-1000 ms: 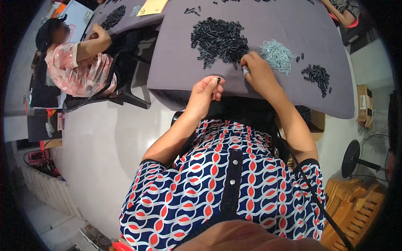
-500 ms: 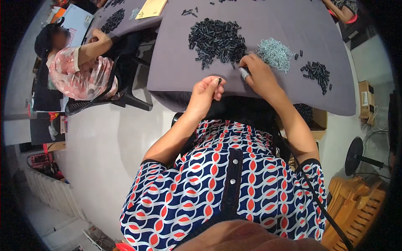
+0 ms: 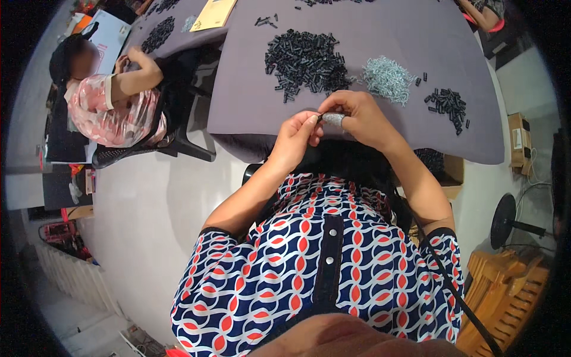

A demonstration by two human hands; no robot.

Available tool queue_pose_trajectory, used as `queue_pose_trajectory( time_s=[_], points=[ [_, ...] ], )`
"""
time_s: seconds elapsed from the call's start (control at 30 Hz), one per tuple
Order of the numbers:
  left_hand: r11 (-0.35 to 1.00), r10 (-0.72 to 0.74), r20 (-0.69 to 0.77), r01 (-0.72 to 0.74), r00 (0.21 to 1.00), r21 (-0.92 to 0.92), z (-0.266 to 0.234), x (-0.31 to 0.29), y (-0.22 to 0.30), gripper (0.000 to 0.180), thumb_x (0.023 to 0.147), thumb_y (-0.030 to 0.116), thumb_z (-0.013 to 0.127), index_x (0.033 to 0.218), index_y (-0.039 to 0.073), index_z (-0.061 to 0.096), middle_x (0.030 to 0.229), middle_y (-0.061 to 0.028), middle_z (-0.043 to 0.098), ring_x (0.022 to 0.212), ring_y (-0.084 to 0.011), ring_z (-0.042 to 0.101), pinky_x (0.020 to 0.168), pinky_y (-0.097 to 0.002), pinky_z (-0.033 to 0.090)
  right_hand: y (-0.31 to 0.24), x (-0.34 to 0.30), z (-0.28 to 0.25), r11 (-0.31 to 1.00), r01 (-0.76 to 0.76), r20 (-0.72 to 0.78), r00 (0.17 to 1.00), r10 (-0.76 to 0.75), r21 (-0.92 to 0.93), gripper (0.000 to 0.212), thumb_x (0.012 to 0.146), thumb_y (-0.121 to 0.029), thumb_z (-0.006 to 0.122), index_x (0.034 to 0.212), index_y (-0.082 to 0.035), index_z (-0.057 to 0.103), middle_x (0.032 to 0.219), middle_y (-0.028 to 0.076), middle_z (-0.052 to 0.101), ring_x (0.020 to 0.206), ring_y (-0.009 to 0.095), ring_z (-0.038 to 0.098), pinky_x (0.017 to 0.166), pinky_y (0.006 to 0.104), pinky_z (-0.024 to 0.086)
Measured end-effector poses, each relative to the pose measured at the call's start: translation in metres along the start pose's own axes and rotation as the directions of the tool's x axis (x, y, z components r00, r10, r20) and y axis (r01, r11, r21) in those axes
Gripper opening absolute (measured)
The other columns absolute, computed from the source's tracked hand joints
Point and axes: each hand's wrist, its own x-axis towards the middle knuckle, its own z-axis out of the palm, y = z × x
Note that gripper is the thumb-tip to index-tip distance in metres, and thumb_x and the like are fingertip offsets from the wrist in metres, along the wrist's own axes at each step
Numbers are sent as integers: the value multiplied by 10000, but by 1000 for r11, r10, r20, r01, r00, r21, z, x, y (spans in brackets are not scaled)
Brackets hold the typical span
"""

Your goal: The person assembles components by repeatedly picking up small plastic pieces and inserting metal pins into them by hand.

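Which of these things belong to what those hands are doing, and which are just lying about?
Part of the work, it seems:
left hand, pinching a small black piece
right hand, close against it
large black pile
silvery pile
smaller black pile

Apparently just about:
fan
cardboard box
slatted wooden furniture

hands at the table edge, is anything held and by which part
The left hand pinches a small black piece; which end it holds is too small to tell. Whether the right hand grips it too is unclear.
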Motion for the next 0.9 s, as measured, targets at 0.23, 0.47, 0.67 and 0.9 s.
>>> queue_pose_trajectory(
  time_s=[0.23, 0.47, 0.67, 0.9],
  points=[
    [997, -9, 32, 6, 999, 78, 10, 1, 11, 218, 1041, 211, 491, 1057, 36, 620, 819, 21, 602, 704, -50, 530, 642, -192, 439, -13, 3, -16, 950, 165, 57, 986, -155, -266, 138, 785, 32, 637, 922, 15, 646, 827, 58, 623, 749, 148, 621, 691, 276, 498],
    [998, -54, 21, 54, 998, 18, 15, 3, 19, 214, 1036, 205, 506, 1072, 30, 625, 814, 14, 609, 701, -54, 539, 648, -198, 456, -11, 0, -24, 969, 156, 48, 988, -149, -193, 170, 764, 59, 613, 928, 20, 642, 867, 80, 619, 779, 162, 619, 702, 281, 498],
    [999, -40, 33, 41, 999, -9, 10, 7, 14, 220, 1030, 198, 516, 1058, 18, 640, 793, 8, 614, 672, -55, 536, 627, -195, 455, -10, -6, -23, 980, 151, 32, 989, -148, -131, 237, 738, 107, 565, 942, 20, 650, 890, 76, 620, 802, 151, 620, 712, 271, 497],
    [995, -89, 33, 90, 995, -41, 10, 7, 15, 214, 1021, 195, 538, 1066, 15, 644, 803, -1, 636, 660, -57, 548, 612, -192, 457, -11, -6, -23, 981, 144, 36, 989, -141, -128, 164, 777, 71, 612, 926, 12, 650, 853, 63, 610, 781, 136, 605, 696, 264, 482]
  ],
)
